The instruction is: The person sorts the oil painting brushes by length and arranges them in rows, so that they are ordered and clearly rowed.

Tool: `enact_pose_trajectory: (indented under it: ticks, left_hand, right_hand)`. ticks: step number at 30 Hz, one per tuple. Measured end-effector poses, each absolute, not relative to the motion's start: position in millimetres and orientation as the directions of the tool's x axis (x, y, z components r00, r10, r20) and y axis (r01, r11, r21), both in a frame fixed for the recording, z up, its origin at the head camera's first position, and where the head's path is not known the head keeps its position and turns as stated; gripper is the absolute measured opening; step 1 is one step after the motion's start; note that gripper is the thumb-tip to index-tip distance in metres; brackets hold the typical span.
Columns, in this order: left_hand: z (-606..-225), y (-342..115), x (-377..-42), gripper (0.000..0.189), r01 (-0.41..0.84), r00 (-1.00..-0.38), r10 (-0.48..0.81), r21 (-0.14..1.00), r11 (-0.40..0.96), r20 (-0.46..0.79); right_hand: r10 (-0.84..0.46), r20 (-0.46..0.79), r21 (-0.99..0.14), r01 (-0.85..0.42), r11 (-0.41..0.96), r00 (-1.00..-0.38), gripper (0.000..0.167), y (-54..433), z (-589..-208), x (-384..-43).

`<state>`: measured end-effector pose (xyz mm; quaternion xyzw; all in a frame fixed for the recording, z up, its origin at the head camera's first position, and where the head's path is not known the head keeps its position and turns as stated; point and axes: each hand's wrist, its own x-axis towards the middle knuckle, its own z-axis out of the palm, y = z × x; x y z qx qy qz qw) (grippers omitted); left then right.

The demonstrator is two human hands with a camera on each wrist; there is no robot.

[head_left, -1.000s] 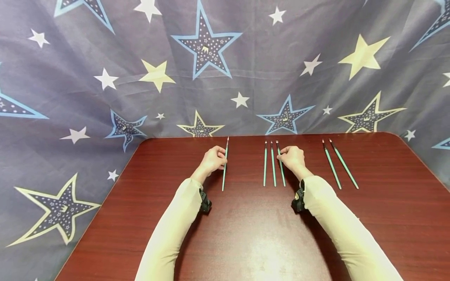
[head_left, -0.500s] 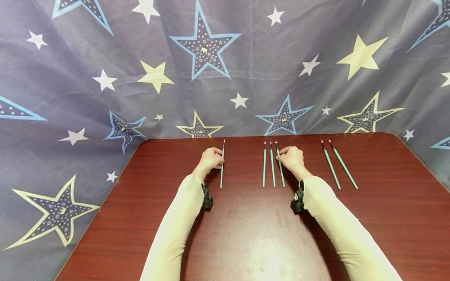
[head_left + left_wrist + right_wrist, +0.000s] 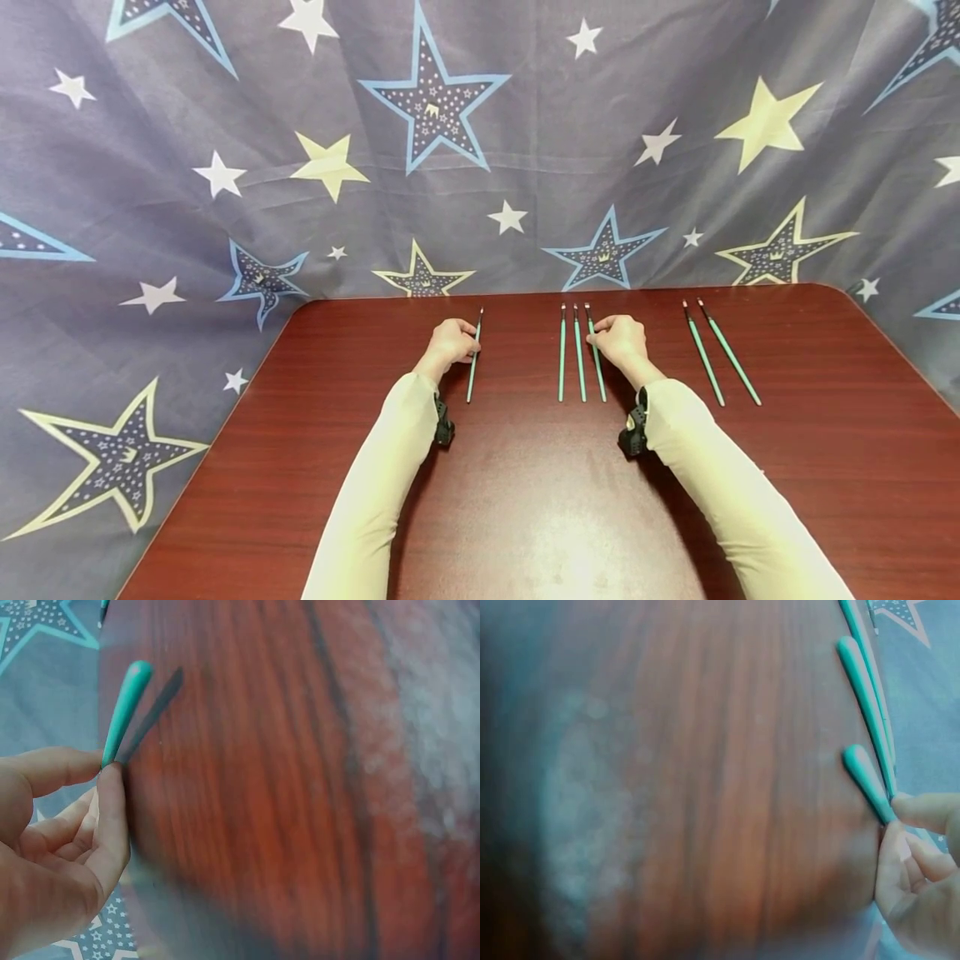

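Between thumb and fingers of my left hand (image 3: pixel 452 342) is a slim paintbrush (image 3: pixel 471 385) with a green handle, bristles pointing to the table's far side. The left wrist view shows its handle end (image 3: pixel 129 701) tilted over the wood, its shadow beside it. My right hand (image 3: pixel 622 340) pinches another green paintbrush (image 3: pixel 601 382), the rightmost of three lying roughly side by side. In the right wrist view its rounded handle end (image 3: pixel 864 774) sticks out from the fingertips. The middle brush (image 3: pixel 581 367) and the left brush (image 3: pixel 562 362) lie just left of that hand.
Two more green paintbrushes, one (image 3: pixel 705 358) slanting beside the other (image 3: pixel 733 358), lie on the right of the reddish-brown wooden table (image 3: pixel 517 492). A grey star-patterned cloth (image 3: pixel 525 150) hangs behind the far edge and down the left side.
My left hand has shifted slightly left with its paintbrush, whose bristle end now appears lower and nearer. The right hand stays on its brush, nearly unmoved.
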<state>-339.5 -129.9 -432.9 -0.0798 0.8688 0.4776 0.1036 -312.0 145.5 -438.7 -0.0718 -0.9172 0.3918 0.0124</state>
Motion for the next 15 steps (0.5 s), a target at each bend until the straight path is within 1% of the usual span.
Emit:
enact_pose_trajectory:
  ticks: [7,15]
  left_hand:
    - [-433.1,-129.5,-339.1,0.029,-0.183,-0.979,-0.05,0.747,0.639,-0.197]
    - [-434.3,-127.9,-337.0,0.027,-0.166,-0.984,-0.064,0.715,0.679,-0.167]
  right_hand:
    - [0.147,-0.018,-0.717,0.115,0.688,-0.989,0.027,144.8,-437.7,-313.3]
    - [0.147,-0.029,-0.721,0.123,0.682,-0.989,0.027,144.3,-438.7,-314.0]
